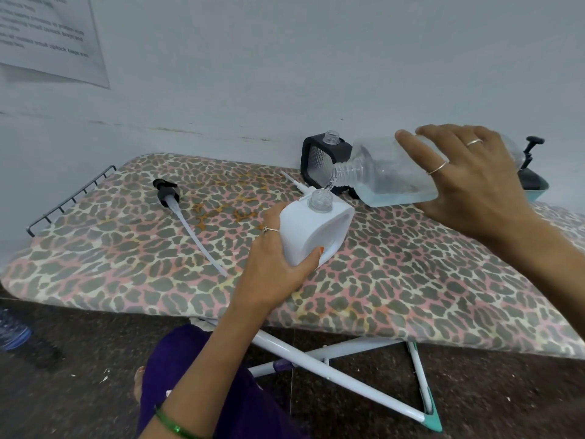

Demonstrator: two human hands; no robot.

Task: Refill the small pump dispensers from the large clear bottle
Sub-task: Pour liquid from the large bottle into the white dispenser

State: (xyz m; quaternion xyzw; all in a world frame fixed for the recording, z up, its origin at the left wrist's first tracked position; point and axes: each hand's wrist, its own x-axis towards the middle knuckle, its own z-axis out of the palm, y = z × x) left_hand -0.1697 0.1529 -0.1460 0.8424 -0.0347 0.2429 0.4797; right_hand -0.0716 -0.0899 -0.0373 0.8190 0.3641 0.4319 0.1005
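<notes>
Liquid trickles from the large clear bottle (392, 175), tipped in my right hand's (468, 179) grasp, into the white dispenser (311, 229) my left hand (275, 267) grips, tilted, on the leopard-print ironing board (126, 248).

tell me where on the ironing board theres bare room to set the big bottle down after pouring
The widest free patch is the near right of the ironing board, in front of the large clear bottle. A smaller one lies left of the black pump head, toward the wire rack. The back right is crowded: black dispenser, teal dispenser.
</notes>
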